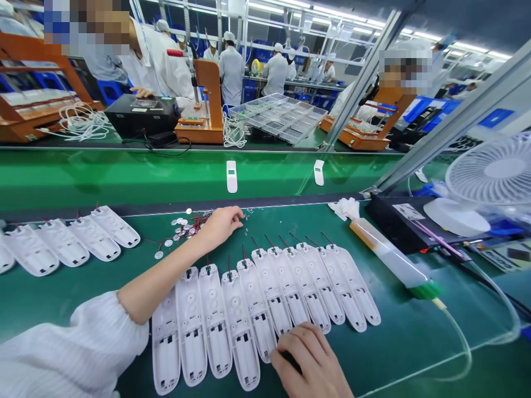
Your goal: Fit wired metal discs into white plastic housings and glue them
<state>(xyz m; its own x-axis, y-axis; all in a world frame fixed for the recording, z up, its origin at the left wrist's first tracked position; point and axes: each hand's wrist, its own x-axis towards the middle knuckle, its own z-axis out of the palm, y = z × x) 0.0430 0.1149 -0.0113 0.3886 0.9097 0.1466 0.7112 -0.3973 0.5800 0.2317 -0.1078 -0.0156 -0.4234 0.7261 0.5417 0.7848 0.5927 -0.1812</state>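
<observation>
A fan of several white plastic shells [265, 298] with short red wires lies on the green mat in front of me. My left hand [222, 224] reaches across it to a heap of small round discs with red leads [182, 228] at the far edge; its fingers are curled and pinched on the heap. My right hand [309, 354] rests at the near ends of the middle shells, fingers bent down around a small dark thing I cannot make out.
More white shells [70, 243] lie at the left. A glue syringe with a green cap and hose [392, 257] lies to the right, beside a white fan [489, 177]. Two white parts [231, 177] ride the green belt. Other people work at benches beyond.
</observation>
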